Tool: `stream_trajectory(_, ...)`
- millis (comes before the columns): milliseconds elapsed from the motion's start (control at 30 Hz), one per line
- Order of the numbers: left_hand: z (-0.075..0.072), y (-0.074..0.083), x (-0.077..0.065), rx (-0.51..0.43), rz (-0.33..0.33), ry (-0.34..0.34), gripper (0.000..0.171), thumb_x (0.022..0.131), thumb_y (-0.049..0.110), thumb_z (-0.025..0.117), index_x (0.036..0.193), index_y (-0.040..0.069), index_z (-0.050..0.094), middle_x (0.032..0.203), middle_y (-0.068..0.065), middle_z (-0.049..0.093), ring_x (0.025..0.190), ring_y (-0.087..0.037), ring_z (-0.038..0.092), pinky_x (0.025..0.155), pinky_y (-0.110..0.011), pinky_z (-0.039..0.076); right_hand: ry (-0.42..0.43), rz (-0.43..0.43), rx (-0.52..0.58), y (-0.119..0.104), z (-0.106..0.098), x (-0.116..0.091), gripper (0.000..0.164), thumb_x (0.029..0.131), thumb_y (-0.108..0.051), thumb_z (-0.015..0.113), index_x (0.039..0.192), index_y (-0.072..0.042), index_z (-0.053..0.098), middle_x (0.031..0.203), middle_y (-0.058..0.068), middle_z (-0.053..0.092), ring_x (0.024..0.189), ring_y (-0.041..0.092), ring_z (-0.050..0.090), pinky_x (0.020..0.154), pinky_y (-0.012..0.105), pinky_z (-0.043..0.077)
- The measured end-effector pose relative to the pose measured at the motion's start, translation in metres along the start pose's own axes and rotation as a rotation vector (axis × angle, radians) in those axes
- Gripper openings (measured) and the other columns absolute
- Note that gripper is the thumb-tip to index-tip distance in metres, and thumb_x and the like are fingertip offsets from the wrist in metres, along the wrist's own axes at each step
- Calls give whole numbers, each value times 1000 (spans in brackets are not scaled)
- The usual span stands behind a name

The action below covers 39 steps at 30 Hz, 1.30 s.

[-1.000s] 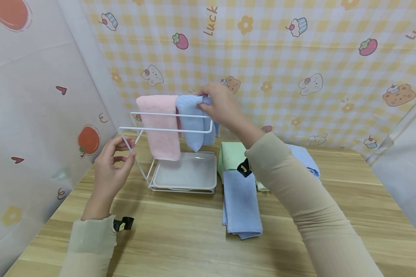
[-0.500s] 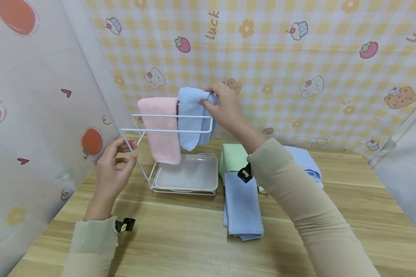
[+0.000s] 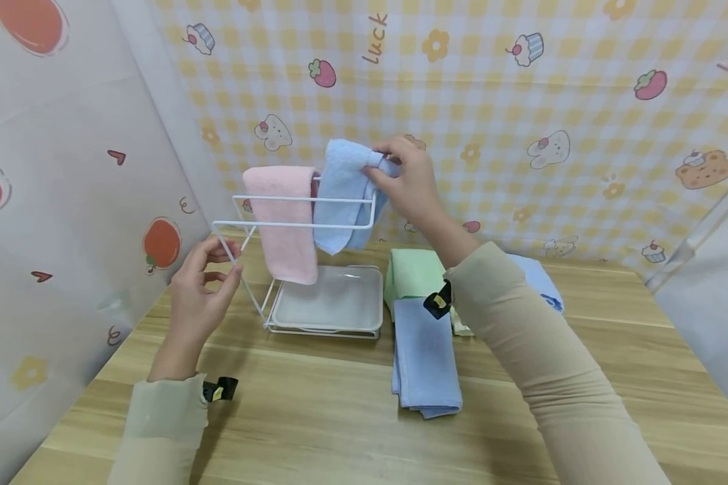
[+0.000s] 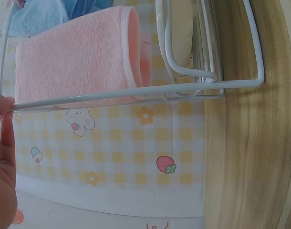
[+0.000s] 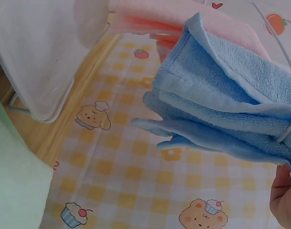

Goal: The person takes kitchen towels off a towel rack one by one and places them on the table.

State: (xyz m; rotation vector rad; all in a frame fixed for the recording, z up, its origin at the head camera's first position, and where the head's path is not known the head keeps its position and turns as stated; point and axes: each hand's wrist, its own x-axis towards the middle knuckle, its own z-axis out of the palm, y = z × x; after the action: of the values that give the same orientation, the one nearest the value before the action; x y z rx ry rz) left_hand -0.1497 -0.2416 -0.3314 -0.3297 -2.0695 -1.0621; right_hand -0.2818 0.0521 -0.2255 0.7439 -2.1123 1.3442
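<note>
A white wire rack stands on the wooden table, and my left hand pinches its left upright between thumb and fingers. In the left wrist view the thumb and fingers meet at the wire. My right hand pinches the top right corner of a light blue terry towel above the rack's right end. The towel's folded layers hang down behind the front bars, and its top stands tilted above the rack. Beside it, a folded pink towel drapes over the rack's rear bar on the left.
A pale grey tray sits in the rack's base. To the right lie a folded green towel, a blue folded cloth in front of it, and another blue towel partly behind the right forearm. A patterned backdrop rises behind.
My right hand has lifted the light blue towel and drawn it to the right, opening a gap beside the pink towel. My left hand keeps its hold on the rack.
</note>
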Motion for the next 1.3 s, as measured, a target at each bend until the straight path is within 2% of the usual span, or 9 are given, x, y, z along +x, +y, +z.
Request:
stream_trajectory(233, 1, -2, -1, -5, 5, 6, 39, 82, -15, 68, 120, -6, 59, 108, 9, 61, 97, 9, 57, 69, -3, 48, 61, 144, 154, -1, -12, 2, 28, 84, -5, 77, 109, 3, 70, 104, 11, 68, 80, 7, 55, 63, 16, 50)
stream_trajectory(433, 1, -1, 1, -7, 4, 2, 39, 83, -14, 68, 120, -5, 60, 107, -2, 63, 97, 8, 57, 68, -3, 48, 121, 176, 213, 2, -25, 2, 28, 83, -6, 77, 108, 3, 70, 96, -3, 66, 80, 7, 54, 64, 15, 49)
stream_trajectory(567, 1, -2, 3, 3, 0, -9, 38, 84, -12, 68, 121, -4, 59, 108, -9, 64, 98, 9, 57, 69, -3, 48, 181, 138, 237, 4, -33, 1, 23, 83, -5, 77, 104, 1, 72, 95, -5, 67, 78, 8, 55, 65, 16, 51)
stream_trajectory(700, 1, -3, 2, 7, -4, -10, 38, 85, -11, 69, 121, -4, 59, 109, -1, 63, 98, 9, 57, 69, -3, 48, 226, 123, 229, 7, -42, -2, 24, 84, -6, 77, 105, 4, 70, 92, -11, 65, 75, 7, 57, 65, 17, 52)
stream_trajectory(833, 1, -2, 1, -2, -14, -6, 39, 84, -12, 68, 121, -4, 59, 109, 8, 61, 98, 8, 57, 69, -3, 48, 268, 132, 170, 8, -50, -6, 26, 85, -8, 76, 108, 4, 70, 98, -3, 69, 76, 7, 57, 64, 17, 51)
stream_trajectory(933, 1, -1, 1, -1, -11, -7, 40, 83, -13, 68, 121, -5, 59, 109, 3, 63, 98, 9, 57, 69, -3, 48, 311, 113, 133, 9, -55, -10, 25, 85, -6, 76, 108, 4, 70, 102, 1, 69, 75, 6, 56, 62, 16, 50)
stream_trajectory(1067, 2, -1, 2, 5, -7, -12, 40, 83, -14, 69, 121, -5, 59, 109, 1, 63, 98, 10, 57, 69, -3, 48, 348, 86, 119, 10, -62, -15, 26, 85, -4, 75, 108, 7, 70, 96, -12, 66, 79, 5, 55, 59, 14, 47)
stream_trajectory(1233, 2, -2, 1, 8, -13, -4, 40, 84, -13, 68, 121, -5, 59, 109, 7, 62, 98, 10, 57, 69, -3, 48, 375, 155, 125, 11, -70, -19, 23, 84, -9, 77, 106, -3, 73, 96, -11, 67, 90, 5, 53, 59, 13, 46)
stream_trajectory(1300, 2, -1, 1, 9, -9, 0, 40, 83, -13, 69, 121, -5, 59, 108, 7, 62, 98, 10, 57, 69, -3, 48, 391, 187, 152, 12, -75, -20, 21, 84, -9, 77, 104, -7, 74, 98, -9, 67, 89, 7, 57, 63, 14, 50)
